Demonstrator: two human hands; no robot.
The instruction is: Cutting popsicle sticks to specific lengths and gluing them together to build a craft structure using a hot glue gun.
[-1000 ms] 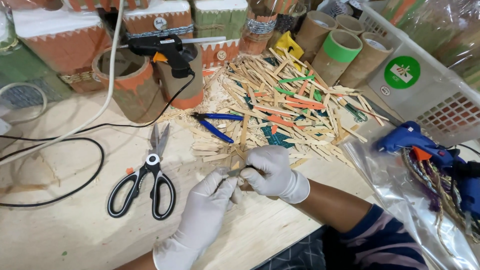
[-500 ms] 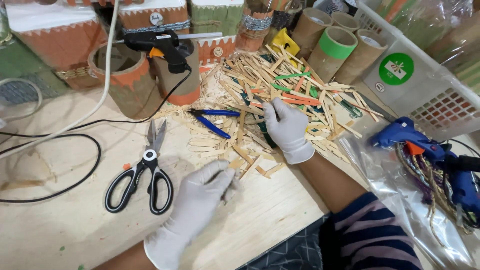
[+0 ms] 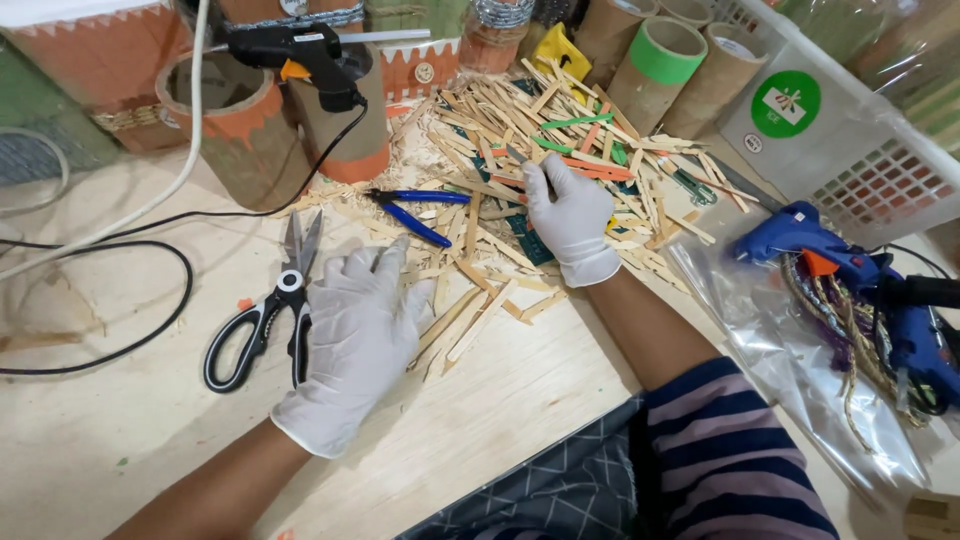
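Both hands wear white gloves. The left hand (image 3: 355,335) lies flat, palm down, fingers spread and pointing away from the body, forearm bare. The right hand (image 3: 568,215) reaches further forward (its striped sleeve is pushed up past the elbow), fingers curled downward, fingertips pinched together.

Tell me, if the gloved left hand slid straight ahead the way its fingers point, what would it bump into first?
Probably the blue-handled pliers. The left hand lies flat with its fingers aimed up and slightly right, over scattered wooden sticks. The pliers lie just past the fingertips; the scissors sit off to its left.
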